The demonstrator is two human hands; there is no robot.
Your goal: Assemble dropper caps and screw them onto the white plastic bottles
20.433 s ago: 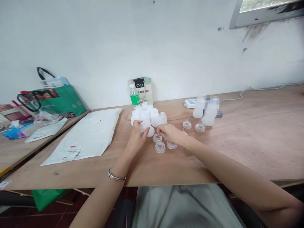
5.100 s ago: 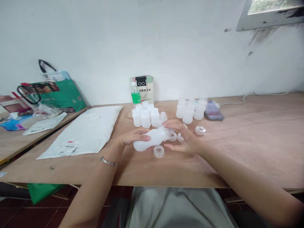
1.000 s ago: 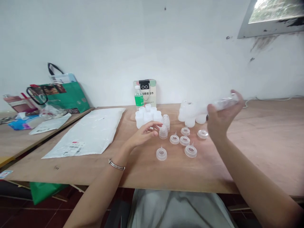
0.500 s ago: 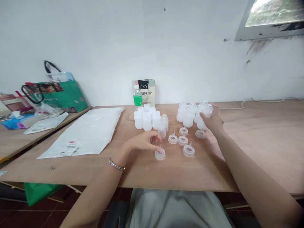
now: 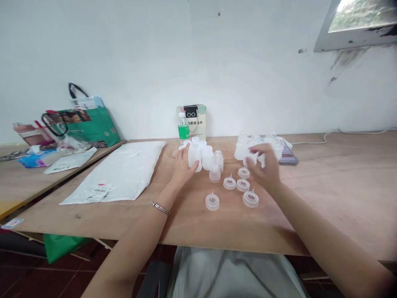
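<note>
My left hand is closed round a white baby bottle at the front of a cluster of uncapped bottles, thumb on the near side. My right hand, slightly blurred, hovers with fingers apart before a group of bottles with clear domed caps; nothing shows in it. Between the hands lie several translucent collar rings with teats, one ring set apart nearer the front. Beside the uncapped bottles stand clear domed caps and another clear cap-like piece.
A white mailing bag lies flat on the left. Behind the bottles stand a green-labelled water bottle and a paper bag. At right, a flat purplish device and a white cable rest near the wall. A green bag sits far left.
My left hand has left the front collar ring and moved forward onto a white bottle. My right hand has come away from the capped bottles, moving left and nearer, its fingers opened.
</note>
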